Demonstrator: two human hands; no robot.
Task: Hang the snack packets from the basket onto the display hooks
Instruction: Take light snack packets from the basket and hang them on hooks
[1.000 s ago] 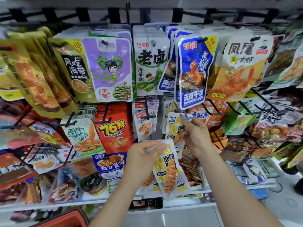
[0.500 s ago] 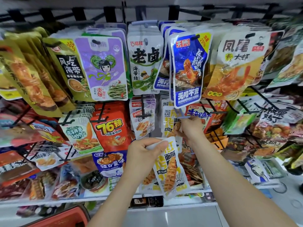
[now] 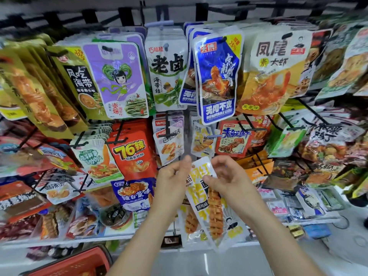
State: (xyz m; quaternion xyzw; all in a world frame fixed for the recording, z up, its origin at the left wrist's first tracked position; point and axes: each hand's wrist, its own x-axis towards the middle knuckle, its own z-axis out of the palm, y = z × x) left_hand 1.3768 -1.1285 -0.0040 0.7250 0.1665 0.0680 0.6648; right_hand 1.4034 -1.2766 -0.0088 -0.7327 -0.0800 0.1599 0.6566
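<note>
1. Holding one snack packet (image 3: 201,198) with both hands, a person stands in front of a display wall (image 3: 219,8) full of hanging packets.
2. The left hand (image 3: 175,182) pinches the upper left edge of the snack packet. Its fingers are curled around this edge.
3. The right hand (image 3: 229,176) pinches the upper right part. Its thumb lies on the front of the packet and the other fingers are curled behind the top edge.
4. The snack packet is white and yellow with a picture of a fried skewer. It is in the middle of the scene, near the person, and it is on no hook. It is a little tilted, with its lower end toward the right.
5. A second packet (image 3: 191,222) with a similar print shows lower, behind the first one. I cannot tell if a hand holds it.
6. Just above the hands and farther away, yellow packets (image 3: 203,142) of the same kind hang on a hook (image 3: 216,135). They are between a pale packet (image 3: 170,148) on the left and a red packet (image 3: 235,142) on the right.
7. The red basket (image 3: 73,263) is at the near left corner, and only a part of it shows.
</note>
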